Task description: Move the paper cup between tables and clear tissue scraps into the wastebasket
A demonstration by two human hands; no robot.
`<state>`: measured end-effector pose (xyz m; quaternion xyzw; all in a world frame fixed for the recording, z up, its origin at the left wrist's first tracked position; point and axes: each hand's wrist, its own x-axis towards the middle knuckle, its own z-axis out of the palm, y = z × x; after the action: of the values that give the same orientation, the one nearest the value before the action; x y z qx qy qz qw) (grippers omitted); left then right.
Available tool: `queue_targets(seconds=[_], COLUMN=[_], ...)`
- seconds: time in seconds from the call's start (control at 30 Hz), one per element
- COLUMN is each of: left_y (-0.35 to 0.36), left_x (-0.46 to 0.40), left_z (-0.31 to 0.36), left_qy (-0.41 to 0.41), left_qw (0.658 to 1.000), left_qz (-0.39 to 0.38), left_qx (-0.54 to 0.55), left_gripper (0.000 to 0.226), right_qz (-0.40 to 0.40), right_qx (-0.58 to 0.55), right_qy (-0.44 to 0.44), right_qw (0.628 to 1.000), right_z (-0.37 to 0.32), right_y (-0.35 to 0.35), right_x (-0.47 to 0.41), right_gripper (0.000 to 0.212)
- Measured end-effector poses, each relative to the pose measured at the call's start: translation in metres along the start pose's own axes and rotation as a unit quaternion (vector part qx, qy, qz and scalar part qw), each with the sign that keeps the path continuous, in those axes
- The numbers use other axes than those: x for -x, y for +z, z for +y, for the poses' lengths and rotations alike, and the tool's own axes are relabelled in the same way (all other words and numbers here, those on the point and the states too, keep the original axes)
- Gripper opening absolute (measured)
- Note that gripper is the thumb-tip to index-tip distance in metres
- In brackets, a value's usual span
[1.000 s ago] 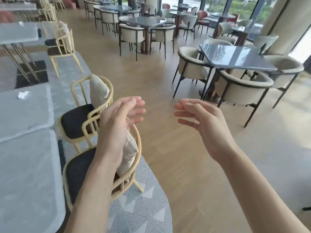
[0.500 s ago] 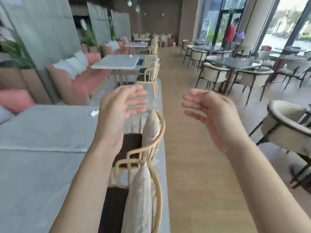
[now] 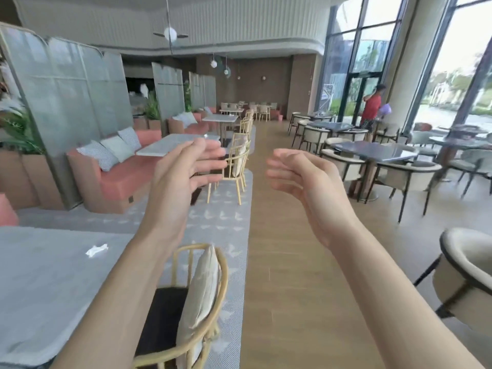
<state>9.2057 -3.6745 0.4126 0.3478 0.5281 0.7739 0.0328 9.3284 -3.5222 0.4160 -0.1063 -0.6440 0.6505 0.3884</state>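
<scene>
Wooden floor (image 3: 290, 262): runs down the middle of the dining hall, between the grey tables and the dark ones.
Grey table (image 3: 40, 288): lower left, nearest the camera; bears one tissue scrap.
Yellow chair (image 3: 207, 302): just beside that table's right edge, black seat, pale cushion upright against its back.
Left hand (image 3: 178, 179): raised in mid-air, fingers spread and lightly curled, holding nothing.
Right hand (image 3: 306, 182): raised opposite the left, well apart from it, fingers curled loosely, empty.
Tissue scrap (image 3: 96, 250): white, crumpled, lying on the grey table near its far edge, untouched by either hand.
</scene>
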Motion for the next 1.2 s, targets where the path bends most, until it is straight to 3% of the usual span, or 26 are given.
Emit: queue_targets(seconds=[0.23, 0.5, 0.67, 0.87, 0.97, 1.2], left_y=[0.107, 0.147, 0.169, 0.228, 0.261, 0.312], left_x=[-0.154, -0.293, -0.376, -0.515, -0.601, -0.770], left_z=[-0.089, -0.168, -0.233, -0.303, -0.333, -0.398], left_qy=[0.016, 0.017, 0.016, 0.060, 0.080, 0.114], left_qw=[1.000, 0.999, 0.997, 0.996, 0.995, 0.992], left_qz=[-0.022, -0.006, 0.021, 0.029, 0.038, 0.037], left_qx=[0.008, -0.040, -0.068, -0.060, -0.049, -0.043], left_gripper=[0.025, 0.027, 0.026, 0.032, 0.029, 0.042], right_qz=[0.013, -0.004, -0.035, -0.038, -0.022, -0.013], right_qx=[0.052, 0.022, -0.005, -0.063, -0.098, -0.040], right_qy=[-0.037, -0.050, -0.052, -0.082, -0.102, -0.150], right_qw=[0.998, 0.999, 0.998, 0.994, 0.990, 0.988], right_z=[0.016, 0.072, 0.128, 0.173, 0.175, 0.208], right_y=[-0.061, -0.098, -0.116, -0.148, -0.161, -0.175], right_x=[-0.185, -0.360, -0.466, -0.625, -0.720, -0.901], right_gripper=[0.018, 0.017, 0.036, 0.020, 0.028, 0.020])
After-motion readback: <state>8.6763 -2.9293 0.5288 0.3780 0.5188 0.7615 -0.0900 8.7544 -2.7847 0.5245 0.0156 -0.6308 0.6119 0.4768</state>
